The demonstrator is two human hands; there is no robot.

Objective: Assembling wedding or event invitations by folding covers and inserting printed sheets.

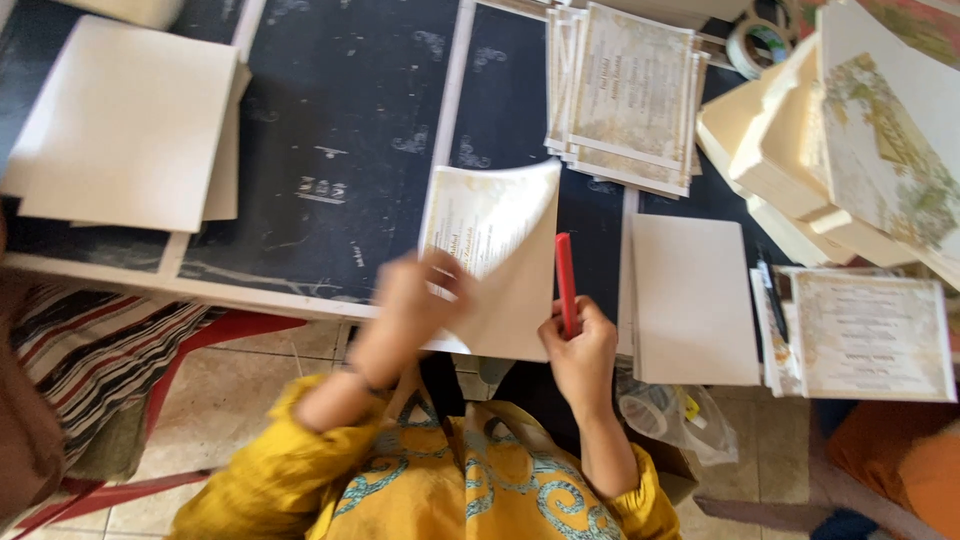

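Currently, left hand (415, 300) pinches the curled printed card (495, 250) (its lower-left edge); right hand (580, 345), just beside it, is closed around an upright red pen (566, 280).

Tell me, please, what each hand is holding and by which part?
The right hand grips a red pen by its lower end. The left hand lifts a printed card near its lower left edge.
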